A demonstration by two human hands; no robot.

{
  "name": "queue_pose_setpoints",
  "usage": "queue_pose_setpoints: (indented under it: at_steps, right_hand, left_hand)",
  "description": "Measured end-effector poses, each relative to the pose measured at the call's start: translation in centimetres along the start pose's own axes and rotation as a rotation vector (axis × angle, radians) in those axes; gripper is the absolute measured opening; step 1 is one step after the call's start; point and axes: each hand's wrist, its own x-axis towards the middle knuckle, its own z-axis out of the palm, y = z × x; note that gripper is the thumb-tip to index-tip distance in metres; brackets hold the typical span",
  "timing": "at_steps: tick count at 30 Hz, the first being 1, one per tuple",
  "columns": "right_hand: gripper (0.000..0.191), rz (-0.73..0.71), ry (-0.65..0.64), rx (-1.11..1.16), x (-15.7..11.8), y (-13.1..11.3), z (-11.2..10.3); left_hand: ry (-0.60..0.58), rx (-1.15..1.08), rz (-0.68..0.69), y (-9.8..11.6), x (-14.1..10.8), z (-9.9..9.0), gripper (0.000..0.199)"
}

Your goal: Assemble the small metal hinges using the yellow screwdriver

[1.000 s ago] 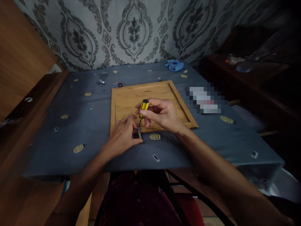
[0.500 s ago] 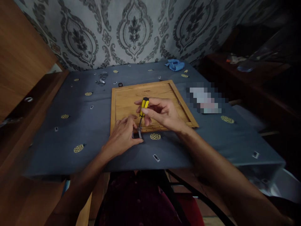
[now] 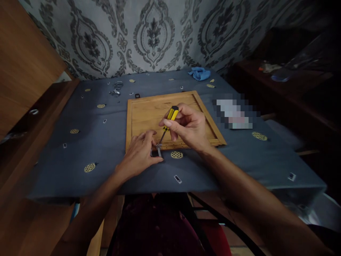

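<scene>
A wooden panel (image 3: pixel 149 110) with a raised frame lies on the cloth-covered table. At its near edge, left of centre, sits a small metal hinge (image 3: pixel 159 150). My left hand (image 3: pixel 140 151) is closed round the hinge, thumb in front and fingers on the panel. My right hand (image 3: pixel 190 126) pinches a yellow and black screwdriver (image 3: pixel 172 113) by its handle, above the panel. The screwdriver leans to the right, its shaft pointing down to the hinge. Whether the tip sits in a screw is too small to tell.
Metal pieces (image 3: pixel 115 92) lie at the back left of the table (image 3: pixel 64 170). Behind the panel is a small black square object (image 3: pixel 137 95). A blue cloth (image 3: pixel 199 73) rests at the back right, and a blurred-out item (image 3: pixel 236 113) lies right of the panel.
My right hand has moved slightly right, and the screwdriver has tilted further to the right, its lower end still at the hinge. My left hand keeps its place at the hinge.
</scene>
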Motion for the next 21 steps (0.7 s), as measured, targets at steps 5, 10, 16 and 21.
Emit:
queue_pose_setpoints:
  at_steps: [5, 10, 16, 21]
  right_hand:
    - [0.041, 0.03, -0.034, 0.0, 0.1, 0.4, 0.0]
    - [0.04, 0.042, -0.054, 0.022, 0.0, 0.9, 0.1]
    - [0.041, 0.09, -0.113, 0.054, 0.0, 0.7, -0.1]
    - [0.03, 0.15, -0.233, 0.003, -0.2, -0.1, -0.5]
  left_hand:
    - [-0.003, -0.006, -0.003, 0.1, 0.0, 0.0, 0.072]
    - [-0.006, -0.007, 0.003, 0.1, -0.1, 0.0, 0.068]
    - [0.01, 0.005, 0.016, -0.1, -0.1, 0.2, 0.071]
    - [0.001, 0.016, 0.018, 0.0, 0.0, 0.0, 0.066]
